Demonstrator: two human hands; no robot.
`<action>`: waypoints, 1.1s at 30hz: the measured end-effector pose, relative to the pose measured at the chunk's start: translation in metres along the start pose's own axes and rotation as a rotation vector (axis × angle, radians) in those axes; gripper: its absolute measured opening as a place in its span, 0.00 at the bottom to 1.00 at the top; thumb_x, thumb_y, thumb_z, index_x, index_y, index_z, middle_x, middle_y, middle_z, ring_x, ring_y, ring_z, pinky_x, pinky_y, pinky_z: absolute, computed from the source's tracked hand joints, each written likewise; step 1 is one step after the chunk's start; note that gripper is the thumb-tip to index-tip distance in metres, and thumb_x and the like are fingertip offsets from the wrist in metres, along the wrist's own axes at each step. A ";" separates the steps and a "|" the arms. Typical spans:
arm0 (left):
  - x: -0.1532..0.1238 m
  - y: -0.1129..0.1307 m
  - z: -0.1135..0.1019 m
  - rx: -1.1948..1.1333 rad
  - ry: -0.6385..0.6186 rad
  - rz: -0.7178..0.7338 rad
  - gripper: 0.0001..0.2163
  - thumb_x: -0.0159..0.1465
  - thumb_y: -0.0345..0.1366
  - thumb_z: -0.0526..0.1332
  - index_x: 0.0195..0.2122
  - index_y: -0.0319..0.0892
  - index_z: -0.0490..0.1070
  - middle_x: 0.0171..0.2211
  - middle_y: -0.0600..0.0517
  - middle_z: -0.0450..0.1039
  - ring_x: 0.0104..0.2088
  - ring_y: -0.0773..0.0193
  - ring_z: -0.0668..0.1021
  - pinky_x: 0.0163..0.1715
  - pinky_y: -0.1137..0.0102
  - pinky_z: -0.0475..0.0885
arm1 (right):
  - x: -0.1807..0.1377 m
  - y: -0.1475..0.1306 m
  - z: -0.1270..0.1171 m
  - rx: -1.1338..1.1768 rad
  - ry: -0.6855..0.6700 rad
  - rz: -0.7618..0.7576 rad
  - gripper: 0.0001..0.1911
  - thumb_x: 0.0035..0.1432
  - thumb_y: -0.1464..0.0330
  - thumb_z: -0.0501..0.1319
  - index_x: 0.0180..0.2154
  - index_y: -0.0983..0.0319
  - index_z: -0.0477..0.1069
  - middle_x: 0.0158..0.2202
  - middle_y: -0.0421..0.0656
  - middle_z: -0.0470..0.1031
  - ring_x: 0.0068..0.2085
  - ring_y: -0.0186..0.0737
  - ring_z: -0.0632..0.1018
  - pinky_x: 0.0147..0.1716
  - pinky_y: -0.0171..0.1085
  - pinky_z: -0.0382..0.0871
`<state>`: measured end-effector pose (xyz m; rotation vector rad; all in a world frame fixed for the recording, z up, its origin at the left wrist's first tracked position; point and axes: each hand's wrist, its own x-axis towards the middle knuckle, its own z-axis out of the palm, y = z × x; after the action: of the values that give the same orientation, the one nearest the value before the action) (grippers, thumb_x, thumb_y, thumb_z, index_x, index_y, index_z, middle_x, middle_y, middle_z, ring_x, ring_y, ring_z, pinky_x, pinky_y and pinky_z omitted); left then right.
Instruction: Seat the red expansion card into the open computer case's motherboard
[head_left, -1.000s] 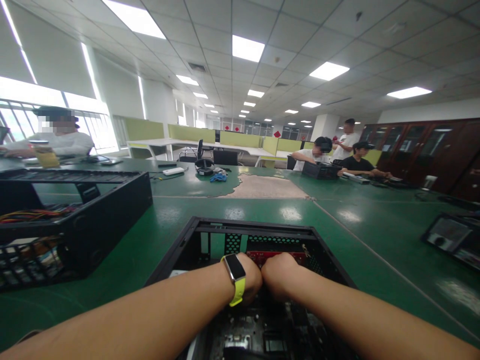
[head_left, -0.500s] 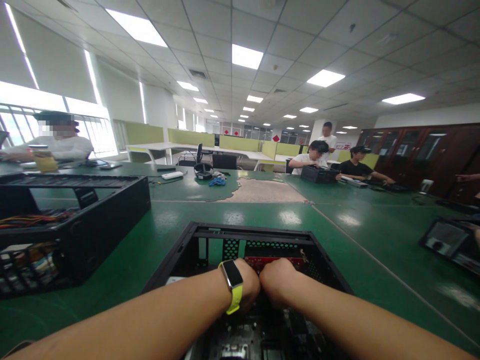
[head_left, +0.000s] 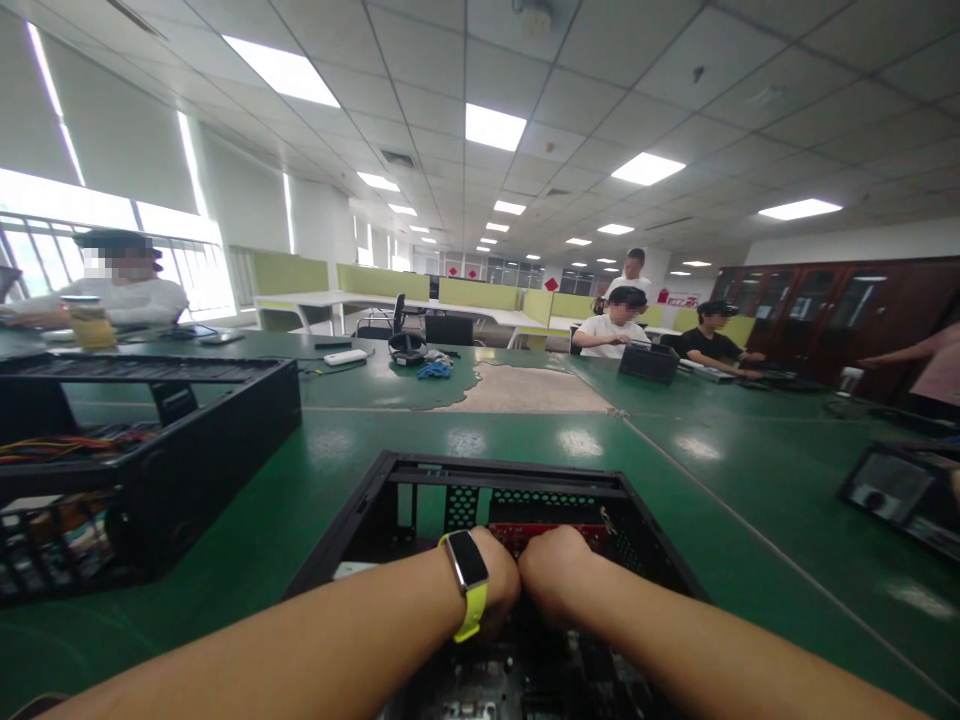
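Observation:
In front of me an opened black computer case (head_left: 501,468) lies on the green table. Both hands reach down inside it, side by side and almost touching. My left hand (head_left: 496,580), with a yellow-banded watch (head_left: 468,572) at the wrist, is closed with its fingers hidden below. My right hand (head_left: 553,572) is also closed, knuckles up, its fingertips out of sight. A red circuit board (head_left: 592,531) shows just behind both hands, near the case's perforated wall. What the fingers grip, if anything, cannot be made out. Below them lies a dark motherboard (head_left: 495,680).
Another open black case (head_left: 217,470) with coloured cables stands at left. A further case (head_left: 900,490) is at the right edge. Headphones (head_left: 407,345), a blue cloth (head_left: 434,370) and a white power strip (head_left: 346,357) lie farther back. Several people sit or stand around the table.
My hands keep nearly the same place in the case. The view has tilted up slightly. At the back right, a seated person and the case before them have shifted, and an arm reaches in at right.

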<state>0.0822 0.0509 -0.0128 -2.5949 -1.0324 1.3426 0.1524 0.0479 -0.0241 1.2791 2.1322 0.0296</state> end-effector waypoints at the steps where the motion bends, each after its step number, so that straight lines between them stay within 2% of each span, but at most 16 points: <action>1: 0.000 0.000 0.000 -0.002 -0.004 0.009 0.19 0.36 0.30 0.69 0.33 0.41 0.75 0.37 0.48 0.76 0.36 0.51 0.76 0.35 0.62 0.72 | 0.000 0.000 0.000 -0.001 0.001 0.002 0.28 0.38 0.69 0.65 0.46 0.65 0.69 0.42 0.53 0.72 0.40 0.51 0.74 0.37 0.47 0.71; 5: 0.006 -0.001 0.004 -0.004 0.012 0.008 0.20 0.34 0.29 0.69 0.33 0.42 0.75 0.37 0.49 0.75 0.35 0.52 0.76 0.35 0.61 0.72 | -0.001 0.000 -0.001 -0.007 -0.001 0.001 0.28 0.38 0.70 0.65 0.46 0.65 0.69 0.42 0.53 0.72 0.40 0.51 0.74 0.36 0.47 0.71; 10: 0.015 -0.002 0.008 -0.029 0.055 -0.033 0.14 0.35 0.30 0.69 0.26 0.44 0.74 0.35 0.51 0.76 0.33 0.54 0.76 0.35 0.62 0.71 | -0.001 0.000 -0.001 -0.012 0.011 -0.001 0.28 0.38 0.70 0.65 0.46 0.65 0.69 0.41 0.53 0.72 0.40 0.50 0.74 0.37 0.46 0.71; 13: 0.017 -0.002 0.009 -0.021 0.033 -0.015 0.15 0.36 0.29 0.69 0.28 0.42 0.75 0.35 0.49 0.76 0.33 0.53 0.76 0.34 0.61 0.72 | -0.001 0.000 -0.001 -0.015 0.013 -0.001 0.28 0.39 0.70 0.65 0.46 0.65 0.69 0.41 0.53 0.72 0.40 0.51 0.74 0.37 0.46 0.71; 16: 0.019 -0.002 0.011 -0.014 0.049 -0.036 0.12 0.40 0.30 0.67 0.29 0.43 0.76 0.31 0.49 0.76 0.31 0.54 0.76 0.32 0.62 0.72 | -0.001 -0.001 -0.001 -0.017 0.004 -0.002 0.29 0.37 0.69 0.66 0.46 0.65 0.69 0.41 0.52 0.72 0.40 0.51 0.74 0.37 0.46 0.71; 19: 0.021 -0.001 0.014 -0.024 0.102 -0.068 0.06 0.40 0.30 0.68 0.21 0.44 0.74 0.24 0.52 0.74 0.29 0.56 0.76 0.32 0.64 0.71 | 0.002 0.000 0.001 -0.016 0.004 0.004 0.29 0.37 0.67 0.67 0.46 0.65 0.69 0.41 0.52 0.72 0.40 0.51 0.74 0.36 0.46 0.71; 23: 0.024 0.000 0.014 -0.026 0.086 -0.099 0.11 0.34 0.31 0.70 0.11 0.42 0.65 0.18 0.54 0.70 0.28 0.56 0.75 0.33 0.63 0.71 | 0.005 0.001 0.005 -0.015 0.009 0.008 0.28 0.38 0.69 0.66 0.46 0.65 0.69 0.41 0.53 0.72 0.40 0.51 0.74 0.36 0.46 0.71; 28: 0.019 -0.002 0.009 -0.036 0.053 -0.062 0.09 0.35 0.30 0.70 0.18 0.43 0.71 0.25 0.53 0.74 0.31 0.55 0.76 0.33 0.63 0.71 | 0.006 0.001 0.005 -0.005 0.023 0.006 0.27 0.39 0.69 0.65 0.46 0.65 0.70 0.41 0.53 0.72 0.39 0.52 0.74 0.35 0.47 0.71; 33: 0.009 -0.002 0.004 -0.013 0.012 -0.007 0.13 0.35 0.29 0.70 0.25 0.43 0.75 0.33 0.51 0.76 0.33 0.54 0.77 0.34 0.64 0.72 | 0.001 0.000 0.000 0.005 0.006 0.005 0.28 0.39 0.69 0.65 0.46 0.65 0.69 0.42 0.53 0.71 0.40 0.53 0.74 0.37 0.48 0.71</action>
<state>0.0818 0.0562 -0.0207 -2.6021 -1.0514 1.3220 0.1518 0.0483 -0.0241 1.2883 2.1359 0.0309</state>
